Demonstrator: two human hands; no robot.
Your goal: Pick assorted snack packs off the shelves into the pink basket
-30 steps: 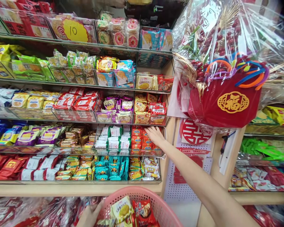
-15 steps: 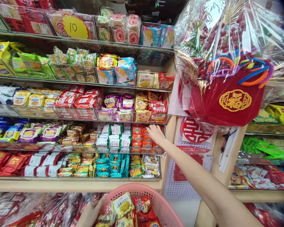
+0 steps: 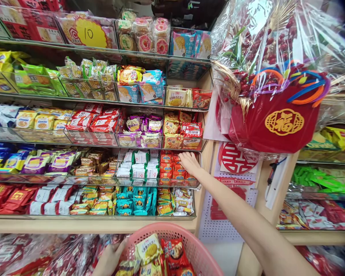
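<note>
The person's right forearm (image 3: 232, 207) is bare and slender, narrowing smoothly to the wrist (image 3: 199, 175) and a bare right hand (image 3: 189, 162). The left hand (image 3: 110, 257) is bare too, as far as the cropped lower edge shows.

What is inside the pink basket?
Inside the pink basket, a cream packet lies beside a red packet, with a yellow packet partly showing nearby. Whatever lies beneath them is covered, and the picture's lower edge cuts off the rest.

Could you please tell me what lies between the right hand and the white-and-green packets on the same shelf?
In the head view, orange-red packets lie between the right hand and the white-and-green packets.
</note>
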